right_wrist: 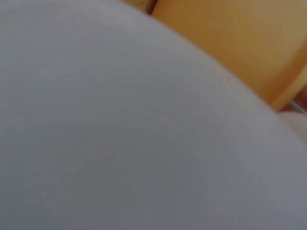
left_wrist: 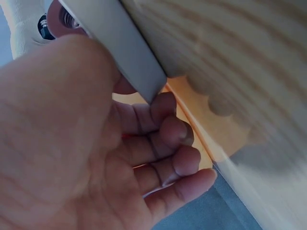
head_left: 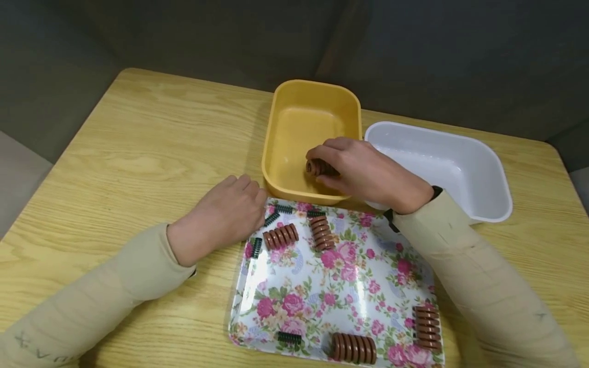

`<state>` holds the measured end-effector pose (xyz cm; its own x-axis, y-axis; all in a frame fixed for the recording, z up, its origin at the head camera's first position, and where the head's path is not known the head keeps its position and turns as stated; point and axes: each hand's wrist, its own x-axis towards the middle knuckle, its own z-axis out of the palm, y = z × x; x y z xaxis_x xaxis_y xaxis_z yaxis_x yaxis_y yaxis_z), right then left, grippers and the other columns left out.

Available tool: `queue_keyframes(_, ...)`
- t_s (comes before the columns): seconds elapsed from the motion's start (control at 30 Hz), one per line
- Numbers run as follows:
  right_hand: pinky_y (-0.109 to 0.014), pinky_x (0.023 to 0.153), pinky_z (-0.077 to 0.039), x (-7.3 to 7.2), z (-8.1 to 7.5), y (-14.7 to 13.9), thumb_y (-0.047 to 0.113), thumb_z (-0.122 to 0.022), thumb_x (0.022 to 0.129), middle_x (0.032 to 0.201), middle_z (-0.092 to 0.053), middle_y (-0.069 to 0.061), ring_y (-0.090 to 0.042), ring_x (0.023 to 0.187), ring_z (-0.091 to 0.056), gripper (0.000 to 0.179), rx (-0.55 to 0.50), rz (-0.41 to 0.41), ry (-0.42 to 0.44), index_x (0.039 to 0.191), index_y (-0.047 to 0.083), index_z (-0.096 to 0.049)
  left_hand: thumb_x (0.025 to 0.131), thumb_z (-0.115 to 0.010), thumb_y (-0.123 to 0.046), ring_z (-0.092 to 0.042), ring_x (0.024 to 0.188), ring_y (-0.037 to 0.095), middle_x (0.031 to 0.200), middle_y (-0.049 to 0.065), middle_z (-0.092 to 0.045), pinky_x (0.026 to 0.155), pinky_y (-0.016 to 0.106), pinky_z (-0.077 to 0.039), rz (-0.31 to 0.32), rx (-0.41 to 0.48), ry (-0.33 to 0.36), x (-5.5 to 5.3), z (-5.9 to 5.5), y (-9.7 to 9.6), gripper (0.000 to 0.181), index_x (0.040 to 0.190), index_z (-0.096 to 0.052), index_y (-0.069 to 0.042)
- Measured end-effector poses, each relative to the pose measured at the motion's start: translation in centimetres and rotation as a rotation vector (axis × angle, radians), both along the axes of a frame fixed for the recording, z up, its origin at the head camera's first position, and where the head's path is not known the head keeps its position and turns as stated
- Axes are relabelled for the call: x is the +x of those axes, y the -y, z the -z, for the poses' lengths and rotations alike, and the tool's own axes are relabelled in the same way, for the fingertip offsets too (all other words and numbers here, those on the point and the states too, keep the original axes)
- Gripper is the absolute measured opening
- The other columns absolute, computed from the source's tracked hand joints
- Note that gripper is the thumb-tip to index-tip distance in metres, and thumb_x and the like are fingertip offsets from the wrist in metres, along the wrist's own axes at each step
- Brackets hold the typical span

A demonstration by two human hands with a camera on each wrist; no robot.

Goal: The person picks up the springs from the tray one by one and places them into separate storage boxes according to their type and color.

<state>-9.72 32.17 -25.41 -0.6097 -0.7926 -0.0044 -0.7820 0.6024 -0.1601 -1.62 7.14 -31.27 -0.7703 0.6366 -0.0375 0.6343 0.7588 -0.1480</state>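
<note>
My right hand (head_left: 356, 166) holds a brown coil spring (head_left: 315, 167) over the near right part of the yellow bin (head_left: 272, 128), thumb and fingers around it. The rest of that spring is hidden by the hand. My left hand (head_left: 234, 209) is by the far left corner of the floral tray (head_left: 317, 296), its fingers (left_wrist: 184, 160) loosely curled at the tray's edge. Close to it on the tray lie a brown spring (head_left: 281, 236) and small dark green springs, one (head_left: 256, 248) at the left edge. Another brown spring (head_left: 321, 233) lies just right of these.
A white bin (head_left: 488, 179) stands to the right of the yellow one, partly behind my right forearm. Near the tray's front edge are a brown spring (head_left: 354, 348), a dark green spring (head_left: 289, 338) and, at the right, another brown spring (head_left: 427, 327). A dark wall rises behind the wooden table (head_left: 138, 138).
</note>
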Motion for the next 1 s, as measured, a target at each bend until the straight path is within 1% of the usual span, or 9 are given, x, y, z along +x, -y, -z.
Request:
queue_keyframes(0.27,-0.038,0.088,-0.060,-0.2,0.5,0.5,0.020,-0.078,0.093,0.109,-0.072,-0.007,-0.020,0.098,-0.070,0.035,0.005,0.003,0.061,0.123,0.006,-0.069,0.104,-0.052,-0.028,-0.044,0.074,0.019,0.079,0.005,-0.055,0.066,0.031,-0.042,0.002,0.010,-0.006,0.2,-0.1,0.0,0.028,0.089,-0.057,-0.006)
queue_keyframes(0.37,-0.037,0.088,-0.059,-0.2,0.6,0.7,0.021,-0.078,0.092,0.108,-0.073,-0.006,-0.018,0.097,-0.069,0.035,0.016,0.018,0.086,0.123,0.007,-0.070,0.104,-0.052,-0.028,-0.044,0.074,0.019,0.078,0.004,-0.055,0.065,0.031,-0.042,0.007,0.006,-0.011,0.2,-0.2,0.0,0.027,0.088,-0.057,-0.006)
queue_keyframes(0.57,-0.036,0.088,-0.058,-0.6,0.8,1.2,0.022,-0.079,0.092,0.105,-0.072,0.000,-0.015,0.093,-0.066,0.030,0.020,0.069,0.201,0.119,0.011,-0.071,0.104,-0.053,-0.027,-0.042,0.073,0.019,0.077,0.004,-0.053,0.064,0.030,-0.040,0.015,-0.011,-0.020,0.3,-0.3,0.3,0.027,0.087,-0.056,-0.006)
queue_keyframes(0.63,-0.035,0.087,-0.057,-0.8,0.9,1.2,0.023,-0.079,0.092,0.103,-0.072,0.002,-0.014,0.091,-0.065,0.027,0.025,0.079,0.227,0.117,0.014,-0.072,0.104,-0.053,-0.027,-0.043,0.073,0.019,0.077,0.004,-0.053,0.064,0.030,-0.040,0.012,-0.007,-0.022,0.3,-0.3,0.3,0.027,0.087,-0.056,-0.006)
queue_keyframes(0.83,-0.033,0.084,-0.055,-1.1,1.1,1.5,0.025,-0.079,0.092,0.097,-0.071,0.004,-0.013,0.088,-0.063,0.022,0.054,0.074,0.255,0.111,0.016,-0.074,0.104,-0.052,-0.027,-0.044,0.075,0.020,0.079,0.005,-0.055,0.067,0.031,-0.042,-0.007,-0.005,0.002,0.2,-0.4,0.3,0.026,0.089,-0.056,-0.005)
queue_keyframes(1.0,-0.035,0.087,-0.057,-1.0,1.1,1.6,0.025,-0.080,0.091,0.101,-0.073,0.003,-0.014,0.090,-0.065,0.026,0.058,0.095,0.270,0.114,0.015,-0.075,0.104,-0.051,-0.027,-0.044,0.075,0.020,0.080,0.006,-0.056,0.067,0.031,-0.042,-0.002,-0.015,0.013,0.2,-0.4,0.2,0.027,0.089,-0.056,-0.005)
